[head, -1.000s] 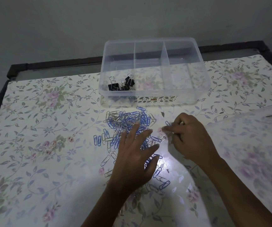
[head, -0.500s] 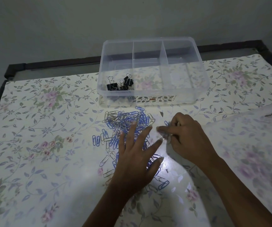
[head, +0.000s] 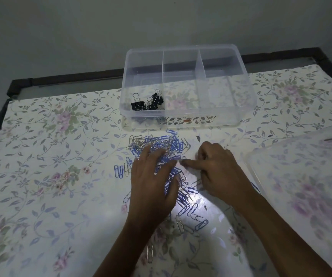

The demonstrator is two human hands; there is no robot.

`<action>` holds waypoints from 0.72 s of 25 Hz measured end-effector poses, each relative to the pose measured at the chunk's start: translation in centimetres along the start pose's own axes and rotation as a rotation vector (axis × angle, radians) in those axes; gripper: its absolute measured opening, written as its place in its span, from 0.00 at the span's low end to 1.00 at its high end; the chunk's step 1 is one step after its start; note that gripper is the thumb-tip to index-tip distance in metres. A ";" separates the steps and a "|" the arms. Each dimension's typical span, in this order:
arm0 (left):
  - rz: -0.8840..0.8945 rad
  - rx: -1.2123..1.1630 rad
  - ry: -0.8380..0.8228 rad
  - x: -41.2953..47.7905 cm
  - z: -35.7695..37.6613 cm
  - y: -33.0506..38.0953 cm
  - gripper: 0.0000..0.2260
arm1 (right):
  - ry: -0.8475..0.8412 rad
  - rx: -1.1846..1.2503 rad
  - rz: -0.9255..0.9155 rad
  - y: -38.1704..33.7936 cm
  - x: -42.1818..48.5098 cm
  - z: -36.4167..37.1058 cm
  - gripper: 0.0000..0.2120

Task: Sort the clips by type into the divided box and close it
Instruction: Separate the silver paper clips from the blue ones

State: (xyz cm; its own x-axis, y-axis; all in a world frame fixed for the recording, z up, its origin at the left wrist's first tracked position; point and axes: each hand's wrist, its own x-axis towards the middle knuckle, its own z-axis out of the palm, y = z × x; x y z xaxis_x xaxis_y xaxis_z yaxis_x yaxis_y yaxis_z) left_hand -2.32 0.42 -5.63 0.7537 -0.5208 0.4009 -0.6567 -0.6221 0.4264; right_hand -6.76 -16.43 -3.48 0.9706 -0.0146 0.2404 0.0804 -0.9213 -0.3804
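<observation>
Head view: the left hand (head: 153,184) lies flat, fingers spread, on the pile of blue and silver paper clips (head: 161,146); the right hand (head: 219,172) is curled beside it, whether it pinches a clip cannot be told. Beyond stands the clear divided box (head: 187,116), black binder clips (head: 148,102) in its left compartment; no writing is legible. The lid (head: 305,176) lies right on the floral tablecloth (head: 51,156).

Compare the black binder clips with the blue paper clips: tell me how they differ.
Place: the black binder clips already sit in the left compartment of the clear divided box; the blue paper clips lie loose on the floral tablecloth, mixed with silver ones.
Shape: the binder clips are blocky with wire handles; the paper clips are flat bent-wire loops.
Number: a few binder clips, many paper clips.
Both are small clips.
</observation>
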 end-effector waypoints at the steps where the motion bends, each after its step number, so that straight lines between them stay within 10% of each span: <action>1: -0.032 0.043 -0.027 -0.1 0.1 -0.1 0.16 | 0.035 0.018 0.028 0.5 0.0 -0.2 0.17; 18: -0.123 0.114 -0.188 -0.7 0.8 0.4 0.24 | 0.020 -0.140 0.230 -0.9 -0.2 1.8 0.27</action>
State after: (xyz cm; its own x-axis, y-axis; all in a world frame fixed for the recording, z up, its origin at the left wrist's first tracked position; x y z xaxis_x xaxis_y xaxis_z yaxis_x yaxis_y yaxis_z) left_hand -3.07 0.12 -6.39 0.8267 -0.5300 0.1888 -0.5601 -0.7439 0.3645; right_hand -6.59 -14.88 -4.73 0.9550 -0.2357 0.1799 -0.1750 -0.9378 -0.3000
